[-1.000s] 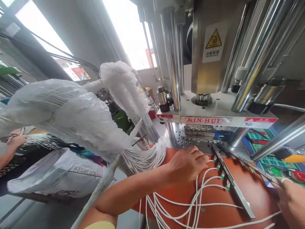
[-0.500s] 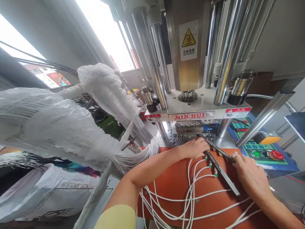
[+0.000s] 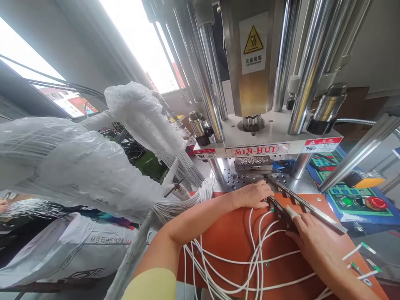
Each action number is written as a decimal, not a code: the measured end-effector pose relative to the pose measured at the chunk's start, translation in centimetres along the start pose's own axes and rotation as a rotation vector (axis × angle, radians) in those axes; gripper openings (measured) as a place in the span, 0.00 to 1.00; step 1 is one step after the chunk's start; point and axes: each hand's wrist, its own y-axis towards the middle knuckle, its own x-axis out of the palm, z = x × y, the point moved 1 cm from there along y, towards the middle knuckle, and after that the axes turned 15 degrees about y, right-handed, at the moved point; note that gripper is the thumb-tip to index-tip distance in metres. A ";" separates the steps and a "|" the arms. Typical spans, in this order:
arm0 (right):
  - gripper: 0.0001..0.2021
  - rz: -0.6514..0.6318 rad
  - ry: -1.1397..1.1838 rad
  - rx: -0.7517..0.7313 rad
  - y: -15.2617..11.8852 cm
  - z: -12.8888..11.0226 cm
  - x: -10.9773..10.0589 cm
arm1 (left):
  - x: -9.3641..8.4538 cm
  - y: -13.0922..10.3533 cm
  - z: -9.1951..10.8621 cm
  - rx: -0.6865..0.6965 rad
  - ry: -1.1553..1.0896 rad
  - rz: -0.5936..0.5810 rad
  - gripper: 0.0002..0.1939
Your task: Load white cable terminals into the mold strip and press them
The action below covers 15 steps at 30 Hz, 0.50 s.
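Two slotted dark metal bars lie on the orange-brown board in front of the press. My left hand is closed on the far end of the nearer metal bar, fingertips partly hidden. Closed on that same bar nearer to me is my right hand, with a white finger cot on one finger; it covers the bar's near end. The other metal bar lies to the right, untouched by my right hand. White cables with small green ends run from the nearer bar across the board.
Behind the board stands the press with a metal block on its perforated plate. A control box with green and red buttons is at right. Plastic-wrapped cable bundles hang left. Loose cable ends lie front right. Another person's hand shows far left.
My right hand has moved from the right-hand bar to the nearer one. The right-hand bar now lies released, angled out to the right. My left hand stays at the bars' far end.
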 end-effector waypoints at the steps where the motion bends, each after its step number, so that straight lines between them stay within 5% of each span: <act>1: 0.08 -0.004 0.013 0.027 0.0 0.3 0.2 | 0.0 -0.1 -0.1 -0.018 -0.007 0.013 0.17; 5: 0.10 -0.041 0.023 0.058 2.3 2.3 -0.2 | -0.8 -0.5 -1.6 -0.162 -0.049 0.113 0.18; 10: 0.11 -0.131 0.059 0.007 11.2 6.9 -0.6 | -1.5 -0.2 -5.6 -0.546 -0.119 0.214 0.22; 15: 0.14 -0.124 0.144 -0.037 18.4 8.9 1.5 | -0.8 -0.4 -8.7 -0.852 -0.218 0.259 0.20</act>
